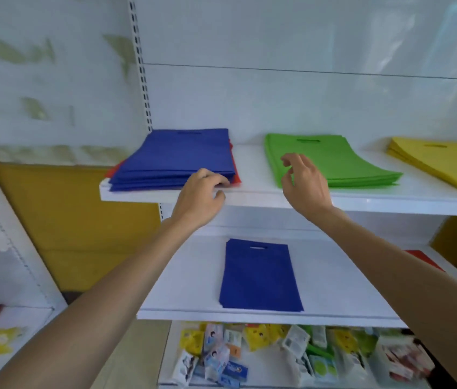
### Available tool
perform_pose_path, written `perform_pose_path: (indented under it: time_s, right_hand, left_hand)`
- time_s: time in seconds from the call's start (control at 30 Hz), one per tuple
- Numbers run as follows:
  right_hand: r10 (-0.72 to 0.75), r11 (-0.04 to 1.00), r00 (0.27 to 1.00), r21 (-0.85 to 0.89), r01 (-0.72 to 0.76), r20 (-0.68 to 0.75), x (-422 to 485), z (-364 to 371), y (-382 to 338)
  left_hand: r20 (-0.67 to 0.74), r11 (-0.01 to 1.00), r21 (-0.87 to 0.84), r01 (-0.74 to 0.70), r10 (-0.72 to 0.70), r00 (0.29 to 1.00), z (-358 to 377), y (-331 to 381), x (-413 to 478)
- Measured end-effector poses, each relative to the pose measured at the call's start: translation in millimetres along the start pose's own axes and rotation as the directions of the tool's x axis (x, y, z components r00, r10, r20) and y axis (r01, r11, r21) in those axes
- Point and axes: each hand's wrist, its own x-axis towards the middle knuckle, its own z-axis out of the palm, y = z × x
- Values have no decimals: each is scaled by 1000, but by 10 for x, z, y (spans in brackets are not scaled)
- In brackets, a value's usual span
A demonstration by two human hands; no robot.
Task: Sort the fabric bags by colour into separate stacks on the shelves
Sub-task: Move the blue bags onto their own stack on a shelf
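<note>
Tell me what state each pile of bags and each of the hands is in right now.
Blue stack: piled on upper shelf, red bags peeking out beneath.
Green stack: neat, flat.
Yellow stack: flat, partly out of frame.
Lower blue pile: flat on lower shelf.
Left hand: grips the blue stack's front corner.
Right hand: open, holding nothing.

Upper shelf (263, 196): blue stack (176, 158), green stack (331, 161)
</note>
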Motion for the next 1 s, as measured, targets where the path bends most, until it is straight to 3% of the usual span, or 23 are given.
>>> perform_pose_path:
  time_s: [0.13, 0.27, 0.33, 0.43, 0.57, 0.63, 0.77, 0.87, 1.0]
  right_hand:
    - [19, 1000, 999, 24, -19, 27, 498, 411, -231]
    - [48, 998, 991, 26, -52, 125, 973, 853, -371]
    - [119, 991, 957, 22, -129, 266, 1195, 1088, -417]
    - [276, 954, 854, -17, -300, 441, 1469, 1415, -473]
    - [404, 908, 851, -37, -417, 336, 1546, 1748, -379]
    - [475, 868, 838, 13, -496, 270, 1484, 1825, -333]
    - [471, 873, 867, 56, -484, 162, 1459, 1874, -314]
    - [466, 874, 872, 76, -480, 148, 1467, 1894, -300]
    - [505, 838, 844, 132, -529, 181, 1465, 1878, -312]
  left_hand:
    - [-75, 1000, 19, 6, -4, 997, -364, -536, 329]
    - [-246, 998, 70, 3, 14, 969, -703, -1029, 772]
    - [-278, 987, 98, 126, -95, 956, -794, -1332, 1007]
    - [-187, 927, 122, 356, -331, 925, -741, -1776, 1215]
    - [-51, 870, 13, 493, -492, 869, -588, -2065, 1259]
    - [-61, 877, 14, 480, -478, 876, -563, -2110, 1272]
    - [-171, 919, 15, 394, -386, 907, -552, -2136, 1275]
    - [-261, 941, 44, 334, -312, 913, -540, -2138, 1255]
    - [-239, 944, -46, 326, -327, 914, -556, -2080, 1223]
